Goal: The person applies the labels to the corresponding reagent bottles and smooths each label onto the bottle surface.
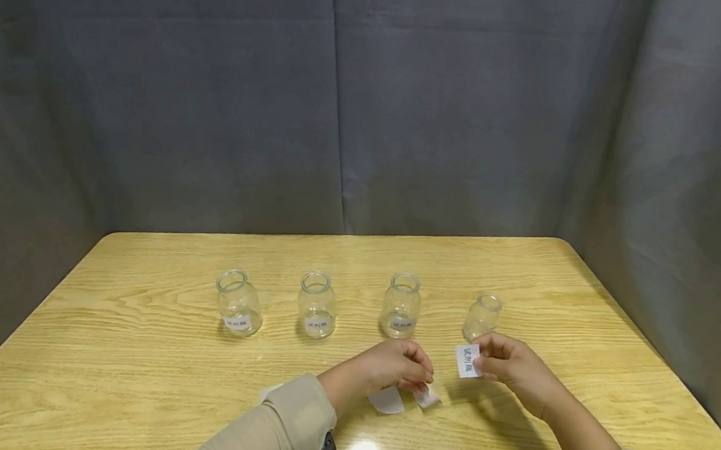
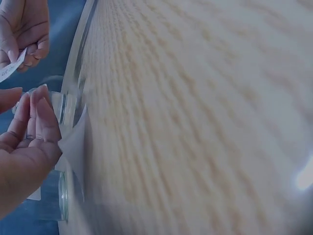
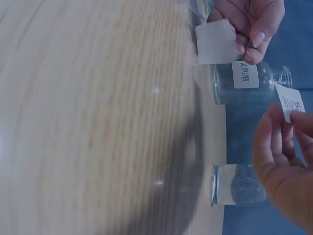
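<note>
Between thumb and fingertips, my right hand [image 1: 511, 370] pinches a small white label [image 1: 467, 361] with dark printed characters, held above the table. The right wrist view shows this label [image 3: 291, 102] tilted at the fingertips. My left hand [image 1: 390, 365] pinches a small blank white slip of paper [image 1: 428, 397], which hangs below its fingers. Another white paper [image 1: 386, 400] lies under the left hand. Just beyond the right hand stands a small glass jar [image 1: 482, 318], with no label visible on it. A labelled glass jar [image 1: 401, 307] stands beyond the left hand.
Two more labelled glass jars, one in the middle [image 1: 317, 305] and one at the left [image 1: 239, 304], stand upright in the same row. A white paper edge [image 1: 269, 391] shows beside the left sleeve. Grey curtains [image 1: 216, 112] surround the wooden table [image 1: 131, 348].
</note>
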`<state>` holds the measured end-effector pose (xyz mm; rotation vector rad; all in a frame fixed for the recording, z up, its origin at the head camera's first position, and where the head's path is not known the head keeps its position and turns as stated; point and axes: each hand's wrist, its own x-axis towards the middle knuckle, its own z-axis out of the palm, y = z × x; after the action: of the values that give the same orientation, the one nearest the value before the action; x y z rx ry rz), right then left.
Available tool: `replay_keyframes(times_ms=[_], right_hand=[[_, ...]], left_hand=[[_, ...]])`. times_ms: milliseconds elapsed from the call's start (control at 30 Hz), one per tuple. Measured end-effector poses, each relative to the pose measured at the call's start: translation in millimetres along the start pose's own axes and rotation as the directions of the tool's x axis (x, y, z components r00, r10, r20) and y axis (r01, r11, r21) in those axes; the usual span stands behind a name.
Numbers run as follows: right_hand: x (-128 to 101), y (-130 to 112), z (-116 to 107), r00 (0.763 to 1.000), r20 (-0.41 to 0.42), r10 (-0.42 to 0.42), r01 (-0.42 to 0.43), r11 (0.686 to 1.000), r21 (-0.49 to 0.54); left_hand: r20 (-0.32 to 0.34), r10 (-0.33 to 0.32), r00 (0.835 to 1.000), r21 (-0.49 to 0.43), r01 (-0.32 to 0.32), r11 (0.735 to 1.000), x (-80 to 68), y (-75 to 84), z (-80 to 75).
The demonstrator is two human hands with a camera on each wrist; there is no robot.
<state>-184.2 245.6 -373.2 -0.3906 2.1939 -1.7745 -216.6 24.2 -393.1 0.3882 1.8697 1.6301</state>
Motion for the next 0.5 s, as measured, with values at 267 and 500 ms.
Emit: replay_keyframes(times_ms=[267,500], right_hand=[[1.9,-3.5,2.9,1.000,0.012,0.010,-0.009,0.999,-0.041],[4.1,-0.8,6.1,1.000,0.022,0.013,-0.013,1.000,-0.008]], left_hand=[[-0.015,0.056,0.998,-0.026,-0.056,0.998,4.1,4.9,6.4],[-0.073,0.102,0.992,0.015,-0.101,0.995,5.0,9.5,11.0]])
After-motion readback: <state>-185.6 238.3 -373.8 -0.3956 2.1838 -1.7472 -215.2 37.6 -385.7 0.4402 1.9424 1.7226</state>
